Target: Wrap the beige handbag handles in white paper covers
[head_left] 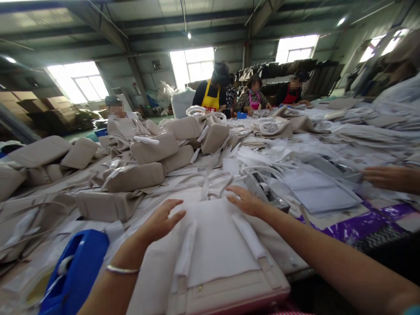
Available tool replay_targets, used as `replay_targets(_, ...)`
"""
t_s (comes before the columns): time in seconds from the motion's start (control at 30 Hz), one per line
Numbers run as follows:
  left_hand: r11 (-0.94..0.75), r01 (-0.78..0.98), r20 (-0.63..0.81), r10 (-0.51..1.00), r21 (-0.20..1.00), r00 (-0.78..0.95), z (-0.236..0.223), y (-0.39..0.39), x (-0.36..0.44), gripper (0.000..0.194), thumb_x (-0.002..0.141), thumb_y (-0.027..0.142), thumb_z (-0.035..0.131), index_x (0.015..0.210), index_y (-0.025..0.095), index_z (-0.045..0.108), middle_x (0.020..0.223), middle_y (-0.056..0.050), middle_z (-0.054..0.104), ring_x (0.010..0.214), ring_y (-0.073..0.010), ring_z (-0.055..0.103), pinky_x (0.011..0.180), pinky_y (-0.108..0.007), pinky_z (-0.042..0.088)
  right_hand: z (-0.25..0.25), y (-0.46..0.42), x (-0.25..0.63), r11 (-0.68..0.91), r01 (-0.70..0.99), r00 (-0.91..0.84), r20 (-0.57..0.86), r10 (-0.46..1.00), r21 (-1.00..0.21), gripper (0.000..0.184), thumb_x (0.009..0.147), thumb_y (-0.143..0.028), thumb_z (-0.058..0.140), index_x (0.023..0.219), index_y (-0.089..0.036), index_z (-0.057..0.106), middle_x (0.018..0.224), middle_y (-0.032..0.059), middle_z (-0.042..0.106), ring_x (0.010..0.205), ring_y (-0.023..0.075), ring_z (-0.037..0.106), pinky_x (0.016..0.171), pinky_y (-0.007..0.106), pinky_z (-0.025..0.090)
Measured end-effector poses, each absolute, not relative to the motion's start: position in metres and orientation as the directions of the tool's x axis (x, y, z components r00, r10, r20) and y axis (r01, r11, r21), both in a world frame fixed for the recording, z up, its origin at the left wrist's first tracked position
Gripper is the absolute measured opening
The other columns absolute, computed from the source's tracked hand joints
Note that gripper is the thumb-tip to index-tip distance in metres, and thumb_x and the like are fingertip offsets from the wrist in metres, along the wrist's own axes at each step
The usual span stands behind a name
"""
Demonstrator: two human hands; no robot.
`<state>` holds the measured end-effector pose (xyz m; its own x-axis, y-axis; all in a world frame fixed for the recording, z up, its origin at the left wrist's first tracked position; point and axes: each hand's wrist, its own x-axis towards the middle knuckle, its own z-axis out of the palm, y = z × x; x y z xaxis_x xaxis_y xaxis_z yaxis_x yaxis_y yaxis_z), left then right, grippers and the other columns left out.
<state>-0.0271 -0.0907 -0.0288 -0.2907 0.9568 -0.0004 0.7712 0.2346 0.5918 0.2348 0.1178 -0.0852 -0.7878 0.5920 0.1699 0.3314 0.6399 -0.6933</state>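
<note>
A beige handbag [236, 291] lies flat in front of me, its lower edge towards my body. Over it is spread a white sheet [216, 245]. Two straps of the bag, a left strap [187, 253] and a right strap [251, 236], are wrapped in white padding and rest on the sheet. My left hand [164, 221] is by the sheet's upper left corner, thumb and fingers apart. At the upper right corner is my right hand [244, 201], fingers stretched out. Whether either hand touches the sheet I cannot tell.
A blue tape dispenser [77, 271] stands at the lower left. Beyond my right hand is a grey tape dispenser [265, 192], beside stacked white sheets [321, 188]. Beige bags [134, 177] are heaped at left. Another person's hand [390, 177] reaches in from the right; several people work across the table.
</note>
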Motion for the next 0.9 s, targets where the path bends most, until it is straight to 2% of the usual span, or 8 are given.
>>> replay_targets(0.13,0.093,0.876,0.012,0.994,0.474,-0.112,-0.042,-0.053,0.001,0.061,0.089,0.051,0.042,0.134,0.012,0.054,0.141,-0.017,0.054,0.132,-0.0277,0.046,0.116,-0.040,0.031,-0.080,0.103,0.220,0.731,0.384,-0.849,0.095,0.519,-0.564,0.042,0.094,-0.039,0.045,0.120,-0.011,0.062,0.119,0.0163,0.065,0.112,0.0274,0.058,0.100,0.041,0.041)
replay_targets(0.27,0.067,0.880,-0.023,0.998,0.470,-0.063,-0.059,-0.061,0.018,0.053,0.093,0.050,0.035,0.130,0.019,0.059,0.131,-0.013,0.062,0.122,-0.0267,0.054,0.111,-0.039,0.036,-0.088,0.091,0.232,0.821,0.304,-0.884,0.178,0.433,-0.484,0.038,0.091,-0.035,0.051,0.116,-0.010,0.064,0.116,0.0173,0.064,0.112,0.0276,0.056,0.101,0.039,0.040)
replay_targets(0.4,0.074,0.869,-0.047,0.997,0.490,-0.058,-0.060,-0.067,0.015,0.053,0.094,0.049,0.031,0.125,0.020,0.062,0.130,-0.012,0.063,0.121,-0.0256,0.054,0.110,-0.038,0.036,-0.099,0.095,0.236,0.813,0.261,-0.908,0.154,0.390,-0.520,0.037,0.090,-0.031,0.052,0.120,-0.010,0.062,0.122,0.0172,0.062,0.116,0.0270,0.054,0.103,0.038,0.039)
replay_targets(0.5,0.058,0.847,-0.080,0.997,0.528,-0.019,-0.050,-0.050,0.004,0.050,0.093,0.051,0.035,0.113,0.019,0.068,0.121,-0.011,0.067,0.115,-0.0251,0.057,0.106,-0.036,0.038,-0.103,0.102,0.231,0.796,0.287,-0.903,0.128,0.411,-0.533,0.039,0.091,-0.032,0.051,0.121,-0.010,0.061,0.123,0.0178,0.062,0.116,0.0278,0.055,0.102,0.040,0.040)
replay_targets(0.63,0.180,0.789,-0.074,0.983,0.588,-0.170,-0.043,-0.011,-0.014,0.044,0.082,0.055,0.052,0.099,0.019,0.071,0.109,-0.008,0.072,0.105,-0.0265,0.061,0.095,-0.035,0.044,-0.102,0.103,0.227,0.788,0.304,-0.898,0.116,0.425,-0.534,0.041,0.091,-0.034,0.049,0.123,-0.010,0.060,0.125,0.0186,0.061,0.117,0.0288,0.054,0.102,0.040,0.039)
replay_targets(0.7,0.255,0.752,-0.098,0.964,0.608,-0.247,-0.049,0.010,-0.021,0.042,0.079,0.054,0.056,0.092,0.017,0.071,0.093,-0.006,0.073,0.095,-0.0254,0.063,0.084,-0.033,0.047,-0.100,0.102,0.227,0.781,0.304,-0.898,0.111,0.426,-0.545,0.041,0.090,-0.034,0.050,0.122,-0.011,0.060,0.123,0.0174,0.062,0.116,0.0278,0.054,0.101,0.039,0.039)
replay_targets(0.8,0.384,0.655,-0.180,0.916,0.651,-0.358,-0.068,0.041,-0.021,0.038,0.081,0.050,0.057,0.082,0.014,0.068,0.071,-0.003,0.067,0.075,-0.0198,0.063,0.068,-0.030,0.047,-0.096,0.099,0.224,0.778,0.321,-0.895,0.095,0.435,-0.540,0.040,0.086,-0.032,0.054,0.119,-0.011,0.061,0.120,0.0171,0.063,0.114,0.0280,0.056,0.100,0.039,0.040)
replay_targets(0.9,0.478,0.542,-0.262,0.865,0.691,-0.428,-0.087,0.064,-0.016,0.034,0.085,0.047,0.058,0.081,0.014,0.064,0.066,0.001,0.062,0.060,-0.0127,0.057,0.060,-0.028,0.047,-0.095,0.097,0.222,0.786,0.344,-0.891,0.084,0.446,-0.514,0.042,0.084,-0.030,0.055,0.120,-0.010,0.061,0.124,0.0188,0.061,0.118,0.0301,0.054,0.102,0.041,0.039)
